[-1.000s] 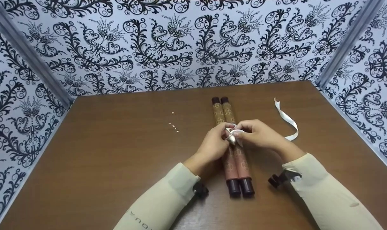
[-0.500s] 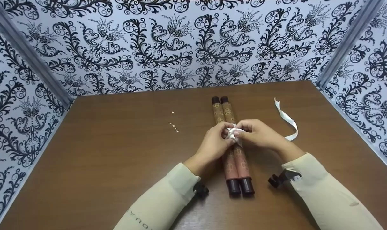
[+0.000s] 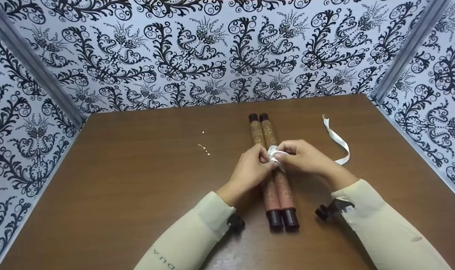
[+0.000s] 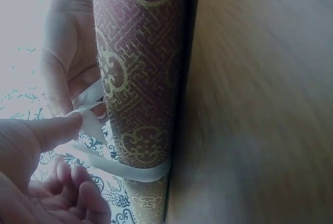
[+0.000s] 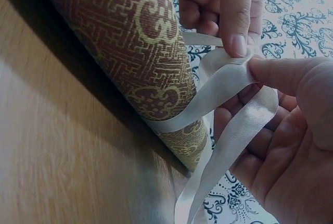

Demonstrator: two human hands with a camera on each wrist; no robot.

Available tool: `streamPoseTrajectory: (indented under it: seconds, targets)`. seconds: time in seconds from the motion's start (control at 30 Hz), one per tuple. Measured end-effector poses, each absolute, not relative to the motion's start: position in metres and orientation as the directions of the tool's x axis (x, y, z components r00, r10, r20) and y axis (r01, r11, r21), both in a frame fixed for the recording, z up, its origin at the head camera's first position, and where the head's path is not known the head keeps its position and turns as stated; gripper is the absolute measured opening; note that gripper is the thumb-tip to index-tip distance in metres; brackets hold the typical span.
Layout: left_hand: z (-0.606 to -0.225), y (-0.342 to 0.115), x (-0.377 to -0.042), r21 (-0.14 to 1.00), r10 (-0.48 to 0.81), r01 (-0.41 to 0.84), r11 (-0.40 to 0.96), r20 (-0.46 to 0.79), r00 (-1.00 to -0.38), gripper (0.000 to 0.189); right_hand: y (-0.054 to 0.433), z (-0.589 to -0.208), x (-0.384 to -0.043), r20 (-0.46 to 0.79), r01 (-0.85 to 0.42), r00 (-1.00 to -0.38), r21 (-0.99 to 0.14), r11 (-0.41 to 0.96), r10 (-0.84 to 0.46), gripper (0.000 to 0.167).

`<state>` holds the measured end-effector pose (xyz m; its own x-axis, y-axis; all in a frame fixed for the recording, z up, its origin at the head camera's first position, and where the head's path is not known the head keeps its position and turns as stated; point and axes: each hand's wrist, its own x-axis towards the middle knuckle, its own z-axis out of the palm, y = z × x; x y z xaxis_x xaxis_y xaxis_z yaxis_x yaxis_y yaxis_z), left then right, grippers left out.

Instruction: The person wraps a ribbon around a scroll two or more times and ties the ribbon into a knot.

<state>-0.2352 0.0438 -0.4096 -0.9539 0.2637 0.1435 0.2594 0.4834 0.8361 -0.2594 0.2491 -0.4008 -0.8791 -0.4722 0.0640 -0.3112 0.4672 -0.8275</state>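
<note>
Two brocade-covered scrolls (image 3: 281, 191) with dark end caps lie side by side on the table. A white ribbon (image 3: 274, 155) passes round their middle, and in the right wrist view a loop and a tail of the ribbon (image 5: 213, 96) show. On the left side, my left hand (image 3: 250, 165) pinches the ribbon close above the scrolls, thumb at the crossing. From the right, my right hand (image 3: 304, 155) holds the ribbon between thumb and curled fingers. Both hands' fingertips nearly meet there. The crossing itself is partly hidden by the fingers.
The ribbon's loose tail (image 3: 340, 140) curves over the brown table (image 3: 137, 180) beyond my right hand. Several small pale specks (image 3: 204, 149) lie left of the scrolls. Patterned walls (image 3: 189, 56) stand at the back and sides.
My left fingers have shifted at the crossing, the index finger drawing slightly back toward me. The ribbon bunches more tightly between the hands. My right hand and the scrolls stay almost still.
</note>
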Motion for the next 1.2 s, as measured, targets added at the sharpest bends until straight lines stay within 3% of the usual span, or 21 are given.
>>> streamPoseTrajectory:
  seconds: [0.17, 0.7, 0.93, 1.2]
  targets:
    - [-0.410, 0.044, -0.234, 0.835, 0.310, 0.269, 0.481, 0.125, -0.942, 0.010, 0.250, -0.402, -0.260, 0.059, -0.297, -0.884, -0.837, 0.460, -0.464, 0.016]
    - [-0.408, 0.043, -0.230, 0.857, 0.305, 0.230, 0.461, 0.091, -0.948, 0.010, 0.246, -0.404, -0.259, 0.025, -0.233, -0.892, -0.881, 0.412, -0.451, 0.020]
    - [-0.401, 0.043, -0.232, 0.911, 0.286, 0.164, 0.379, 0.053, -0.957, 0.011, 0.250, -0.402, -0.261, 0.051, -0.260, -0.898, -0.864, 0.431, -0.438, 0.020]
    - [-0.393, 0.043, -0.236, 0.953, 0.288, 0.095, 0.288, 0.008, -0.958, 0.014, 0.252, -0.403, -0.262, 0.022, -0.207, -0.916, -0.882, 0.424, -0.402, 0.020]
